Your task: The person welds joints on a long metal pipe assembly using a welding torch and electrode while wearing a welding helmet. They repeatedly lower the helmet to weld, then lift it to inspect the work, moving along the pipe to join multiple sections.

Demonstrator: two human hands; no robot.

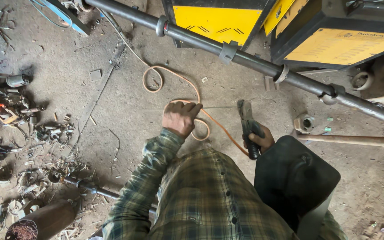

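In the head view, the person looks down at a dusty concrete floor (125,111). The left hand (181,118) pinches the end of a thin welding rod (218,107) with fingers together around it. The rod runs level from these fingers to the head of an electrode holder (246,122). The right hand (259,138) grips the black handle of this holder, fingers wrapped tight around it. An orange cable (174,78) makes loops on the floor just under both hands and goes away toward the yellow machines (218,20) at the top. A long dark steel pipe (245,58) with ring clamps crosses the view above the hands. A dark welding shield (294,178) rests near the right knee.

I think some things can go wrong here. If the holder is live, the bare left hand on the rod can get a shock. The rod can also slip from the clamp if it is not seated well. The cable loops are close to the hands and can catch.

The left arm, in a green checked sleeve (143,186), reaches forward, wrist bent a little down. The right forearm is mostly hidden; the hand holds the holder almost upright. Scrap metal (32,146) lies at the left.
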